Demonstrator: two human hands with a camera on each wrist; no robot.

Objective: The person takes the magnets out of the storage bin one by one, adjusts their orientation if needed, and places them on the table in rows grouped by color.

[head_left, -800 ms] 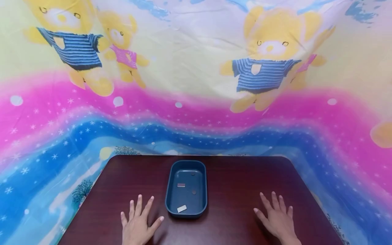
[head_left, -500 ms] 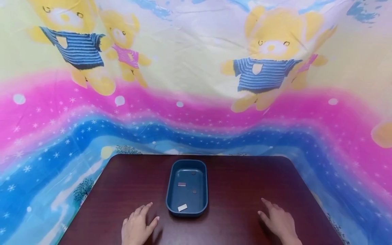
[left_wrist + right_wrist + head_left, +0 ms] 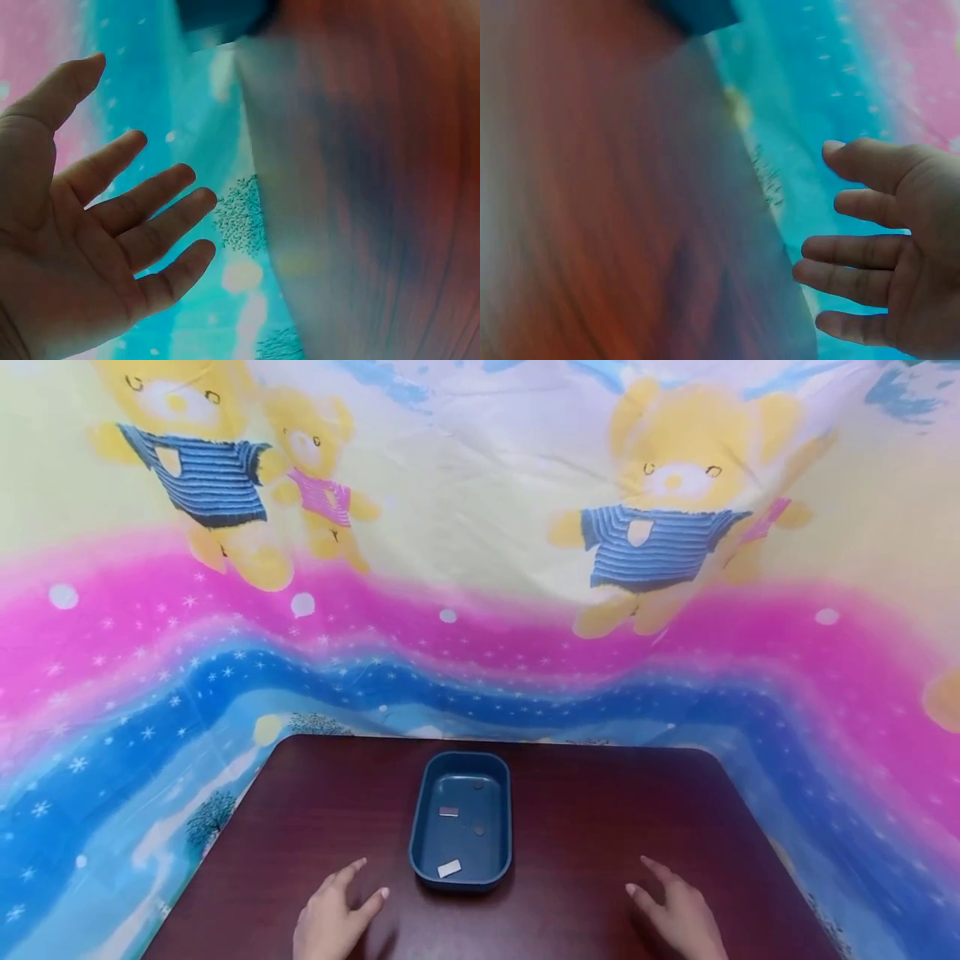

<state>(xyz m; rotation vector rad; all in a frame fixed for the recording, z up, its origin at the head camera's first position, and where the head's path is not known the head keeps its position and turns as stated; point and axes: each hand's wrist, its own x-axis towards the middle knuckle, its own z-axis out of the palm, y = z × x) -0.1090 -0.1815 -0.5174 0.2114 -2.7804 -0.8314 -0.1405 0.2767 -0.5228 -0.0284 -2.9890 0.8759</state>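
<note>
A dark blue rectangular tray (image 3: 413,835) with rounded corners stands on the brown table. Inside lie a white rectangular piece (image 3: 449,868) near its front, a brownish rectangular piece (image 3: 448,812) at the left, and two small dark round pieces, one (image 3: 478,831) at the right and one (image 3: 477,786) farther back. My left hand (image 3: 330,917) hovers left of the tray, fingers relaxed and holding nothing. To the tray's right, farther off, my right hand (image 3: 678,917) hovers with loose fingers and nothing in it. Both wrist views show bare palms, the left (image 3: 82,247) and the right (image 3: 907,262).
The brown wood-grain table (image 3: 585,827) has rounded far corners. Behind it and along its sides hangs a printed cloth (image 3: 480,527) with bears, a pink band and a blue band. The tray sits near the middle of the table, toward the back.
Both hands had fingers spread wide and pointing forward; now the fingers are drawn together and bent a little, thumbs apart. The tray and its pieces stay put while the head view shifts slightly.
</note>
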